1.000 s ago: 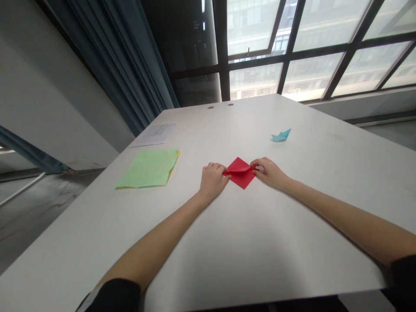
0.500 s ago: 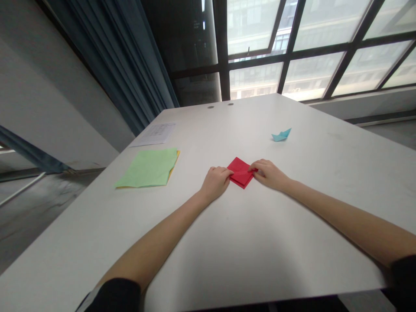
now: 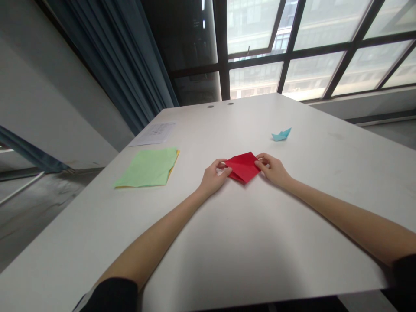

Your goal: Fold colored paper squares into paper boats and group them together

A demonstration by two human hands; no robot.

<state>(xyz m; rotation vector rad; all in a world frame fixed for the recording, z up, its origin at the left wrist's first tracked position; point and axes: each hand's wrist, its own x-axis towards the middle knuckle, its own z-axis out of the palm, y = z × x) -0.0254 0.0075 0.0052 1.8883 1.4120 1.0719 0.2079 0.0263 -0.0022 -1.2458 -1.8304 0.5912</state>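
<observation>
A folded red sheet of paper (image 3: pixel 243 166) is held between my two hands, just over the white table (image 3: pixel 227 242). Its layers part a little along the near edge. My left hand (image 3: pixel 213 175) pinches the left corner between thumb and fingers. At the right corner, my right hand (image 3: pixel 272 168) grips the paper with thumb and fingertips. Beyond my right hand sits a light blue paper boat (image 3: pixel 281 134), apart from both hands.
On the left lies a stack of green paper (image 3: pixel 149 167) with a yellow edge showing under it. Behind that is a printed white sheet (image 3: pixel 154 133). A blue curtain (image 3: pixel 123 52) and a window (image 3: pixel 253 80) stand past the table's far edge.
The red paper has been lifted and tilted, and its near layers have opened slightly. Both hands shifted their hold at the left and right corners.
</observation>
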